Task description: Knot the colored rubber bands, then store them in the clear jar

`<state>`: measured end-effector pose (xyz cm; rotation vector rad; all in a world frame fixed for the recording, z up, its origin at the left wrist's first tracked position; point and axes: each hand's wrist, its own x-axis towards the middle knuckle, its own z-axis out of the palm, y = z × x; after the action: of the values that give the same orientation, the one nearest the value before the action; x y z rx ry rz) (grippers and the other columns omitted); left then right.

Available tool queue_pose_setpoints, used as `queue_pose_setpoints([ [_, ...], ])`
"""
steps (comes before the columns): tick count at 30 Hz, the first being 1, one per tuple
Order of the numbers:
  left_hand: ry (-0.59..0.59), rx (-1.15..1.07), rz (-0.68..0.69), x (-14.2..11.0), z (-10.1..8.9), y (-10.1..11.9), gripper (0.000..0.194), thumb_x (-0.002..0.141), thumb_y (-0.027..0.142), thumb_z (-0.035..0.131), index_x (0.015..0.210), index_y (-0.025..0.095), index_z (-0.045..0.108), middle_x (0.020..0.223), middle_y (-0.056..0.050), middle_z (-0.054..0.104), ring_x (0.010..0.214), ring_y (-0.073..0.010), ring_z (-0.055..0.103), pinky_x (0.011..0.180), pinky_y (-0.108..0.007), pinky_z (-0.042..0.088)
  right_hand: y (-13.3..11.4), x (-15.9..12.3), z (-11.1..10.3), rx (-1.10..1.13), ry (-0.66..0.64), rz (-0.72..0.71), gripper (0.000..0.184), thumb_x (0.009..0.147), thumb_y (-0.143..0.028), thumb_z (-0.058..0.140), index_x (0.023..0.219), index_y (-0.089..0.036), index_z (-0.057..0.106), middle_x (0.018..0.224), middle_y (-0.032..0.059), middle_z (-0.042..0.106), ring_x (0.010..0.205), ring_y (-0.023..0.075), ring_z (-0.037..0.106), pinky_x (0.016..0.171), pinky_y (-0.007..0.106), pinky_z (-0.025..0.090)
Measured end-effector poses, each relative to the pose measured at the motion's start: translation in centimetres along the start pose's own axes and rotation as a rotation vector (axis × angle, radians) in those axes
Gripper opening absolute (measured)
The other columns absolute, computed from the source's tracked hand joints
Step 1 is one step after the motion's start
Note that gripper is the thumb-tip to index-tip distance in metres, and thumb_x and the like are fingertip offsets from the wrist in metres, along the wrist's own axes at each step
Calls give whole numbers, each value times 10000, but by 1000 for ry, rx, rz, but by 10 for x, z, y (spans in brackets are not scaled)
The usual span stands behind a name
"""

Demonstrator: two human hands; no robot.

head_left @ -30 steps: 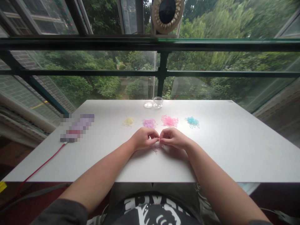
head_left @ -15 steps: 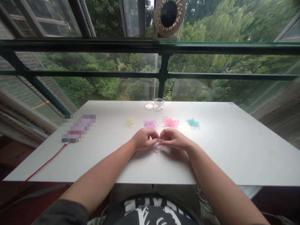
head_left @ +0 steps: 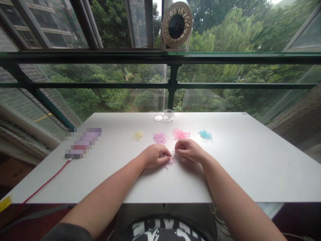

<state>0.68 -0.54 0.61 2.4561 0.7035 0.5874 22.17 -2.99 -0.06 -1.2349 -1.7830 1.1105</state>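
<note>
Just left of the table's middle, my left hand (head_left: 155, 156) has thumb and index finger pinched at the upper edge of a small tangled pile of pink and purple rubber bands (head_left: 170, 163). Anything between those fingertips is too small to make out. To the right, a short gap away, my right hand (head_left: 188, 150) is closed in a pinch above the table, its fingertips pointing at the left hand. What it pinches cannot be made out. Beyond the hands lie piles of yellow rubber bands (head_left: 137, 135), purple rubber bands (head_left: 160, 138), pink rubber bands (head_left: 181, 133) and blue rubber bands (head_left: 205, 134).
A clear round container (head_left: 169, 115) and its lid (head_left: 158, 117) stand at the far edge of the white table (head_left: 250, 160). At left lies a blurred purple object (head_left: 84, 144) with a red cable (head_left: 47, 181). A fan (head_left: 177, 25) stands behind the green railing (head_left: 112, 58).
My hands have come apart: their fingertips met over a thin pinkish thing before. The left hand is now lower, by the small pile. The whole view has shifted slightly down.
</note>
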Motion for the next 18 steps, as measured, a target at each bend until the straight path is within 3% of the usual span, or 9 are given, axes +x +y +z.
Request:
queue_pose_setpoints([
  [5, 64, 7, -27, 0, -2, 1, 210, 793, 201, 499, 856, 216, 699, 831, -8, 701, 776, -135, 612, 724, -226, 450, -7, 2, 7, -32, 28, -48, 97, 697, -254, 617, 706, -163, 586, 528, -42, 446, 484, 76, 377, 445, 210, 285],
  [10, 157, 9, -105, -2, -3, 0, 157, 754, 315, 600, 807, 196, 688, 757, -9, 690, 689, -125, 607, 648, -220, 441, -11, 4, 14, -103, 34, -136, 57, 705, -218, 598, 713, -163, 611, 550, -28, 477, 512, 84, 408, 478, 216, 329],
  [18, 166, -58, -86, -2, -7, 0, 112, 754, 220, 581, 747, 180, 685, 669, 5, 674, 612, -92, 586, 632, -196, 438, -9, 4, 12, -165, 35, -138, 46, 698, -191, 593, 731, -167, 614, 582, -19, 519, 528, 91, 439, 504, 220, 357],
])
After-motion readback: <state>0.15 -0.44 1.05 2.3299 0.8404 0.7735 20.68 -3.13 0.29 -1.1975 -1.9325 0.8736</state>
